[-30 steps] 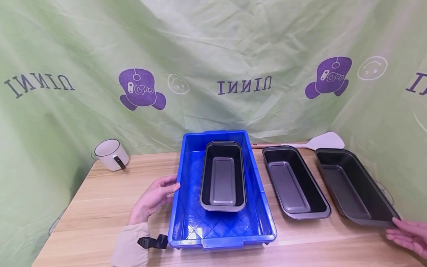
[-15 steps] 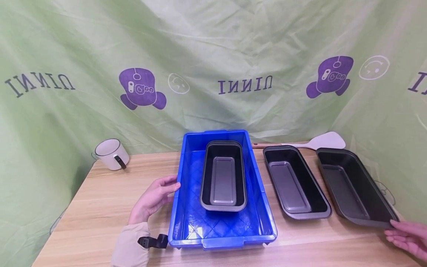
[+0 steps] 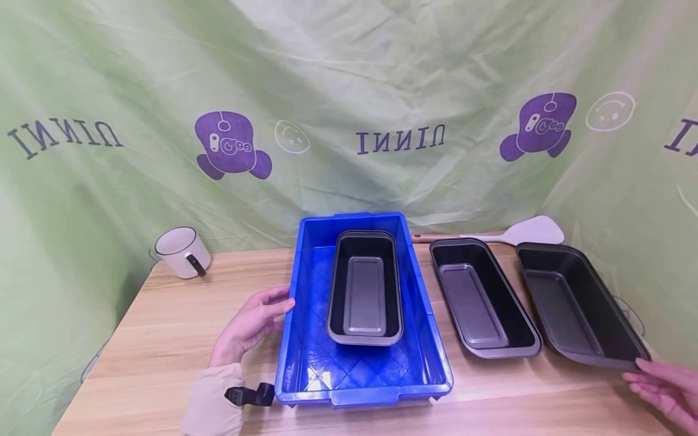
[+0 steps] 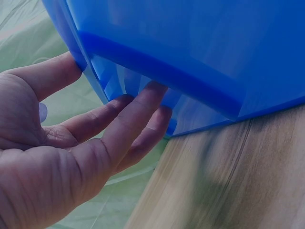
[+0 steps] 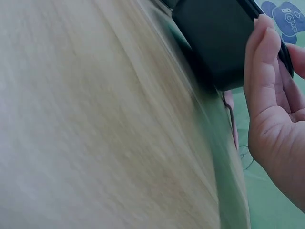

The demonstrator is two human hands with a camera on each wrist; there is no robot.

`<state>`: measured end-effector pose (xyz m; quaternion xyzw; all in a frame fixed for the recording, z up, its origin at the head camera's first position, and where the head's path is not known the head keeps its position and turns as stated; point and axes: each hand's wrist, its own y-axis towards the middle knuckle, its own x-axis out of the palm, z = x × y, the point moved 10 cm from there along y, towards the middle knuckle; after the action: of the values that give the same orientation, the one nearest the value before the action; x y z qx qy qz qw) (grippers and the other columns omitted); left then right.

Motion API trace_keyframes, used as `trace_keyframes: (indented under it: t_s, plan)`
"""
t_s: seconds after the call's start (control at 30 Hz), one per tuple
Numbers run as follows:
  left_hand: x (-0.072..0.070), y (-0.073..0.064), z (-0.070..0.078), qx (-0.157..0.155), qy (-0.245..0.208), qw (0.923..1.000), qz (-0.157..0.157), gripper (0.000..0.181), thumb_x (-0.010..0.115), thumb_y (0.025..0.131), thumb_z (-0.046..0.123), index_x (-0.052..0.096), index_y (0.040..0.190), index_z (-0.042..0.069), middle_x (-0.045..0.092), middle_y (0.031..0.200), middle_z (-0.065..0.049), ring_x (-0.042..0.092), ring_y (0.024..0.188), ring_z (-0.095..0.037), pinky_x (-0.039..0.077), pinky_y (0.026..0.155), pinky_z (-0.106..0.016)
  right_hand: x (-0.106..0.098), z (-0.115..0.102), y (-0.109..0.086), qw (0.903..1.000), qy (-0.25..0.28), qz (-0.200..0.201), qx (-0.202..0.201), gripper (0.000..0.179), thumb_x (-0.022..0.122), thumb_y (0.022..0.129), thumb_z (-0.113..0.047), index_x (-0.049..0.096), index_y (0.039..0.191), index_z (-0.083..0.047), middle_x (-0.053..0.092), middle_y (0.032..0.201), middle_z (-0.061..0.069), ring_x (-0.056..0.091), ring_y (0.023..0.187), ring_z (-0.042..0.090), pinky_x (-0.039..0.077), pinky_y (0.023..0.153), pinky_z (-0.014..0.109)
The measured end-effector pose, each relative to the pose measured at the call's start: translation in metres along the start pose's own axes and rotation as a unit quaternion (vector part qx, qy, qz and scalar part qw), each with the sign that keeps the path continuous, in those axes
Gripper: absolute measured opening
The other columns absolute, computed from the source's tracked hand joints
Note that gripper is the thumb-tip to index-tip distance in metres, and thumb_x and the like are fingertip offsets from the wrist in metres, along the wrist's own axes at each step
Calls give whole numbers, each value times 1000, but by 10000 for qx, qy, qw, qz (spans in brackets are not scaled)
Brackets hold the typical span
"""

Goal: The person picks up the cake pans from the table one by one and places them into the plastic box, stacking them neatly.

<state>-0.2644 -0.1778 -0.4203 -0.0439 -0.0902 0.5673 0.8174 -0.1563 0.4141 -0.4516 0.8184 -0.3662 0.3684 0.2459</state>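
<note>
My left hand [image 3: 253,321] holds the left side of a blue plastic bin [image 3: 364,396], thumb at the rim. In the left wrist view its fingertips [image 4: 155,90] reach under a ledge on the bin's outer wall. A dark loaf pan [image 3: 365,297] lies inside the bin, lengthwise. To the bin's right, a second loaf pan [image 3: 474,309] rests on the table at a slant. Farther right is a third loaf pan [image 3: 569,318], whose near right corner my right hand [image 3: 662,387] pinches by the rim. The right wrist view shows this dark pan [image 5: 217,45] between thumb and fingers.
A white mug [image 3: 182,254] with a black handle stands at the table's back left. Behind the pans lies a white spatula [image 3: 534,231] with a wooden handle. A green printed curtain [image 3: 327,91] hangs around the wooden table [image 3: 163,339].
My right hand and the near corner of the rightmost loaf pan have shifted slightly left. The left hand, the bin and the other two pans stay in place.
</note>
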Motion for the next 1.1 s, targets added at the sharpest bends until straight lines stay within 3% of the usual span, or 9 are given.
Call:
trace_keyframes:
  t_s: [0.3,0.43,0.8,1.0,1.1]
  plan:
    - [2,1,-1,16,-9,10000,-92,61,53,95,6,23,143,-15,35,141,-34,59,109,-21,51,92,-43,-1,-4,-2,9991,-124,308,-269,49,13,104,0,60,117,11,59,113,31,62,106,37,49,92,33]
    - [0,1,-1,35,1,10000,-59,61,53,95,6,23,143,-15,36,141,-33,59,108,-19,51,92,-43,3,-13,4,9969,-448,399,-503,50,13,104,0,60,116,11,61,111,30,63,104,37,50,90,34]
    - [0,0,0,18,-60,10000,-23,61,55,94,6,24,143,-15,39,138,-31,59,107,-19,51,92,-42,57,-15,41,9956,-662,-263,-615,53,5,103,1,52,125,15,55,119,34,56,113,40,42,98,39]
    - [0,-2,1,43,-14,10000,-42,61,53,95,7,22,143,-15,39,140,-30,58,110,-20,49,94,-42,76,-8,69,9938,-955,-129,-551,53,7,102,5,56,121,14,59,115,32,60,108,37,46,94,38]
    - [1,-3,1,22,-31,10000,-63,63,53,95,7,21,143,-16,39,140,-30,58,111,-20,49,95,-42,85,-3,81,9946,-863,-200,-543,53,7,101,7,56,119,16,59,115,33,61,108,39,47,94,40]
